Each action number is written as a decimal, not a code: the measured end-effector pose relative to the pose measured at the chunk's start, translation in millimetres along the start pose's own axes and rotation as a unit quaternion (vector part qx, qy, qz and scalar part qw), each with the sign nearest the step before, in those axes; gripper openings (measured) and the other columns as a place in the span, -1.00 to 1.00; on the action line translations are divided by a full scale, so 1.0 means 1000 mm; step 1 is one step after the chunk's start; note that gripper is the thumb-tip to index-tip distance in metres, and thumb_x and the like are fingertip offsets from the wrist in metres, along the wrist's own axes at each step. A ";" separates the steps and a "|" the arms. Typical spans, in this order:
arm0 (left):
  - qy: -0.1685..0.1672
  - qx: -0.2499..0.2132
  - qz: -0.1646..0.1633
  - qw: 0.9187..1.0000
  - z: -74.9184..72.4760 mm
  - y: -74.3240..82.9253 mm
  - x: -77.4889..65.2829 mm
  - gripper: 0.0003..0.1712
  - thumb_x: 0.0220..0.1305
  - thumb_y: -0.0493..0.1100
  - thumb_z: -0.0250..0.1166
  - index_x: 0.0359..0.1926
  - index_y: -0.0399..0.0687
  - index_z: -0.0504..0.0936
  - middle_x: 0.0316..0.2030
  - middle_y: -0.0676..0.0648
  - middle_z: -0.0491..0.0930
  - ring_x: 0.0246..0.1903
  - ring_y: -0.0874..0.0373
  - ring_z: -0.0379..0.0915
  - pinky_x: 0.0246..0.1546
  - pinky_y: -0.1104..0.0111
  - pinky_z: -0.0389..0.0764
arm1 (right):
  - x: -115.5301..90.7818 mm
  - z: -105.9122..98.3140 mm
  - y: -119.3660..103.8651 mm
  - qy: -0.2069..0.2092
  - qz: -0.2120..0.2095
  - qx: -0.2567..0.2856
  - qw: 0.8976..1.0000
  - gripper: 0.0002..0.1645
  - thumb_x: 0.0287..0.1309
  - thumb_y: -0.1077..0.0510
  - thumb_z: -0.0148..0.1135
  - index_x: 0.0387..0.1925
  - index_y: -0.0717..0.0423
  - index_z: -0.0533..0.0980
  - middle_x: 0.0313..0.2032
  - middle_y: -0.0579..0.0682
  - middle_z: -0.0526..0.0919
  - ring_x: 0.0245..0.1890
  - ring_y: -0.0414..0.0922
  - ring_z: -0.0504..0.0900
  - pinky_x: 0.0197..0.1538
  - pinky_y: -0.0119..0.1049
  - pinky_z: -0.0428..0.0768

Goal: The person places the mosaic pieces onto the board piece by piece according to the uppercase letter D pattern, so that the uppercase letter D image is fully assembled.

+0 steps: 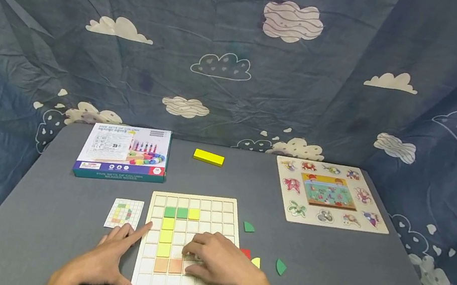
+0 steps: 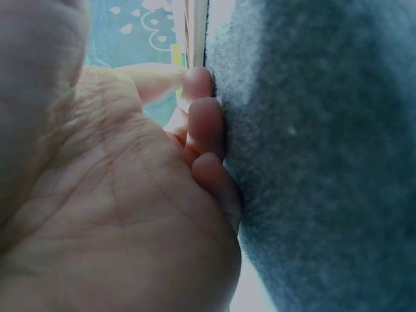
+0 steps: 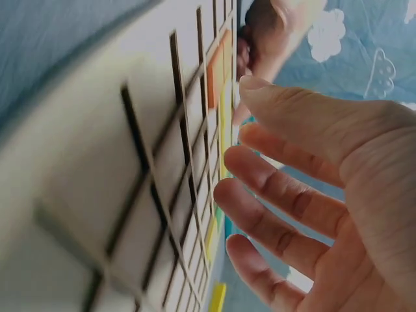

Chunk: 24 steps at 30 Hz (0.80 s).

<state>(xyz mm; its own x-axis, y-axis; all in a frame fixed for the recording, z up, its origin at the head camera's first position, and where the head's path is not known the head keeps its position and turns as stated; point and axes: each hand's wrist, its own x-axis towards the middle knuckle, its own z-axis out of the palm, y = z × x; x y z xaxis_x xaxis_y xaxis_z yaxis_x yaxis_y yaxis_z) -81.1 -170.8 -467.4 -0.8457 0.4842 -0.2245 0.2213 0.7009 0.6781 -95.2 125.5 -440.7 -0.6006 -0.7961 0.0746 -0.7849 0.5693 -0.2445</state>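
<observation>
A pale wooden grid board [image 1: 193,198] lies on the table. Set into it are green tiles [image 1: 170,212], yellow tiles [image 1: 166,236] and two orange tiles [image 1: 161,265]. My left hand [image 1: 107,258] rests at the board's left side, index finger on the edge and thumb by the near corner. Over the lower middle of the grid is my right hand [image 1: 218,261], beside the second orange tile. The right wrist view shows its fingers [image 3: 250,172] loosely bent, with nothing between them. A pattern card [image 1: 124,211] lies beyond the left hand.
Right of the board lie green pieces [image 1: 281,267], a red piece [image 1: 245,252] and a yellow piece [image 1: 256,261], partly hidden. Farther back are a toy box [image 1: 123,154], a yellow block [image 1: 208,158] and a sea-animal puzzle board [image 1: 284,201]. A cloud-print curtain [image 1: 233,11] hangs behind.
</observation>
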 end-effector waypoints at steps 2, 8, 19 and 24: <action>0.001 -0.001 0.005 1.000 0.000 0.000 0.000 0.60 -0.55 0.28 0.71 0.59 0.15 0.06 -0.14 -0.02 0.26 -0.13 0.06 0.09 -0.10 0.15 0.20 | -0.005 -0.005 0.006 0.001 0.010 0.011 1.000 -0.71 0.22 -0.06 0.38 -0.06 -0.08 0.68 -0.20 -0.21 0.67 -0.28 -0.36 0.55 -0.09 -0.36 0.54; 0.002 -0.005 0.008 1.000 0.000 0.000 -0.001 0.60 -0.53 0.31 0.69 0.59 0.14 0.05 -0.15 0.02 0.24 -0.15 0.09 0.08 -0.13 0.24 0.17 | -0.029 -0.015 0.026 0.021 0.044 0.047 0.998 -0.72 0.22 0.01 0.39 -0.07 -0.01 0.67 -0.20 -0.15 0.67 -0.31 -0.32 0.55 -0.17 -0.41 0.52; -0.002 -0.003 -0.004 1.000 0.000 0.000 0.000 0.61 -0.55 0.32 0.69 0.59 0.15 0.06 -0.15 0.01 0.23 -0.14 0.08 0.09 -0.13 0.23 0.18 | -0.075 -0.029 0.057 0.011 0.159 0.100 0.982 -0.71 0.07 0.00 0.52 -0.20 -0.06 0.61 -0.26 -0.20 0.61 -0.30 -0.25 0.54 -0.17 -0.32 0.52; -0.001 -0.006 -0.007 1.000 0.001 0.000 0.000 0.61 -0.57 0.30 0.71 0.59 0.16 0.06 -0.15 -0.01 0.23 -0.12 0.06 0.09 -0.10 0.16 0.19 | -0.085 -0.033 0.068 0.003 0.177 0.107 0.978 -0.68 -0.04 0.01 0.59 -0.30 -0.09 0.58 -0.31 -0.24 0.59 -0.31 -0.27 0.53 -0.19 -0.33 0.51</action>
<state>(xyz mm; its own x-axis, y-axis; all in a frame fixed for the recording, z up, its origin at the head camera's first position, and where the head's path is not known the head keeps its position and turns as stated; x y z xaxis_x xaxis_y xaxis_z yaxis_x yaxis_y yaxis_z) -81.0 -170.0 -467.6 -0.8475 0.4758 -0.2353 0.2041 0.7013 0.6830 -102.4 238.7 -432.1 -0.8306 -0.5550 -0.0455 -0.4779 0.7524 -0.4533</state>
